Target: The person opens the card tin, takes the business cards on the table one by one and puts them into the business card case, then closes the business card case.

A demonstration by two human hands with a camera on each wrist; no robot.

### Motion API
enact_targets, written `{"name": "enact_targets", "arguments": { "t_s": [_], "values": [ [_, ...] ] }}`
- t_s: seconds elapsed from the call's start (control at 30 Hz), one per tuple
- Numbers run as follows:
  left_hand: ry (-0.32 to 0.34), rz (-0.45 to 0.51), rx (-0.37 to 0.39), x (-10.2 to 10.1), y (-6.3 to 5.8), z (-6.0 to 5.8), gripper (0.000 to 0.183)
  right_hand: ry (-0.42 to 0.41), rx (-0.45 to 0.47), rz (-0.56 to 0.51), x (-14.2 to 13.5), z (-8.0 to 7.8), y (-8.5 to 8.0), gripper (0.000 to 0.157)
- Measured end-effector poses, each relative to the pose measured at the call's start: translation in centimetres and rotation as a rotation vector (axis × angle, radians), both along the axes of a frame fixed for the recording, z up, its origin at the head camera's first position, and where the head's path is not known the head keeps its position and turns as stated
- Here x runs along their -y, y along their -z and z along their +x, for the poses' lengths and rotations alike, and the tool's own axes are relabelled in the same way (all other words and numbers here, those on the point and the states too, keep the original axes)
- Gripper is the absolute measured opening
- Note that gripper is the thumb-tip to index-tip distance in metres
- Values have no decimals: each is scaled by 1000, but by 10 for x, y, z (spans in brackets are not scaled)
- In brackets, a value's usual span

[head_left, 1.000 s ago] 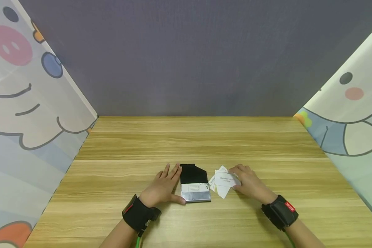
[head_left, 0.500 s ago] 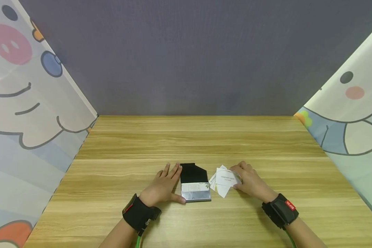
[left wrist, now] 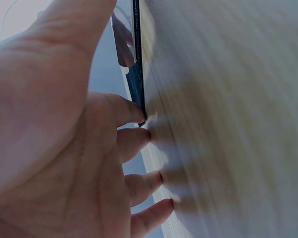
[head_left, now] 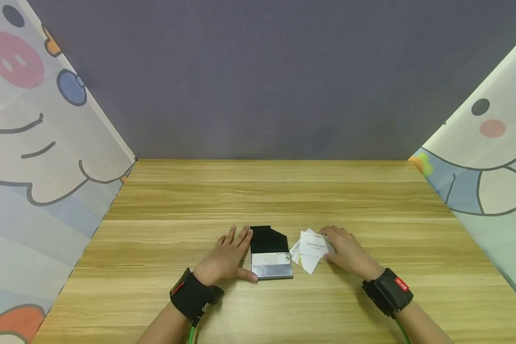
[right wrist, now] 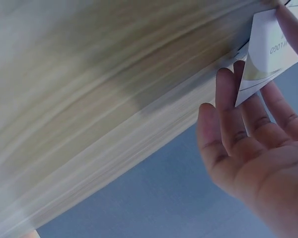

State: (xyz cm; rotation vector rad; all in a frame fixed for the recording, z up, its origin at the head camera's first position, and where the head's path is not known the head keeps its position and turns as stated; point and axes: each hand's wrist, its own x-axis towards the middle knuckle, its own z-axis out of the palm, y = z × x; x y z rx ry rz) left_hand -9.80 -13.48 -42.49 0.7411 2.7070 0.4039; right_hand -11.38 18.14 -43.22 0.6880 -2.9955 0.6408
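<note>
An opened business card case [head_left: 272,272] lies on the wooden table, its black lid folded back and a white printed card in its silver part. My left hand [head_left: 223,262] rests on the table along the case's left side, fingers spread; thumb and index finger touch the case's edge. To the right, my right hand [head_left: 348,253] holds a white business card [head_left: 315,244] printed "COMPANY LOGO". In the right wrist view this card [right wrist: 270,49] tilts between thumb and fingers. Several other white cards [head_left: 308,263] lie fanned beneath it, partly hidden.
The wooden table [head_left: 258,191] ends at a dark grey panel [head_left: 258,95] behind. Cartoon-printed panels [head_left: 47,143] stand at left and right. Each wrist wears a black strap [head_left: 388,291] with a green cable.
The top business card has shifted slightly to the right in my right hand, whose fingers have closed a little around its edge. My left hand and the case stay in place.
</note>
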Motion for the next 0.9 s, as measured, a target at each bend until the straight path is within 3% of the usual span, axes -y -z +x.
{"name": "enact_targets", "arguments": {
  "t_s": [0.3, 0.9],
  "values": [
    [6, 3, -8, 0, -1, 0, 108, -16, -100, -77, 1, -3, 0, 26],
    [15, 22, -18, 0, 1, 0, 109, -21, -138, -146, 20, -8, -11, 21]
  ]
}}
